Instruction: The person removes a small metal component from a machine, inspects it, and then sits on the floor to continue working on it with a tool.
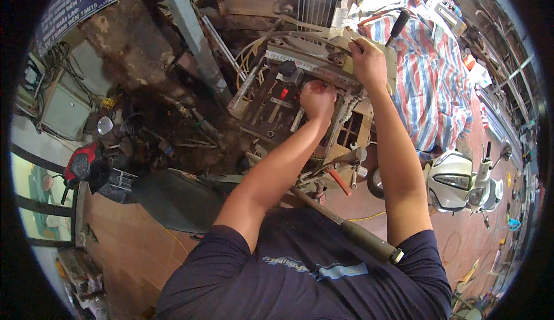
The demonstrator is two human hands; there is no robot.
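My left hand [317, 98] is closed in a loose fist over the right side of a dark tool tray [257, 112] on a worn metal machine. Whatever its fingers grip is hidden beneath it. Farther right and higher, my right hand [369, 63] is closed beside a pale yellowish panel [385, 60]. Something thin and dark seems to show at its fingertips, too small to name. Between the hands runs a metal rail [323, 69] with markings. In the tray lie a small red piece [284, 94], a flat metal piece [281, 103] and several wrenches.
A long lever with a dark grip [369, 240] crosses close to my body. A red-handled tool [339, 181] hangs at the machine's near side. Striped sheeting [433, 83] covers a pile at right, above a white scooter [456, 181]. A grey post [193, 32] stands at left.
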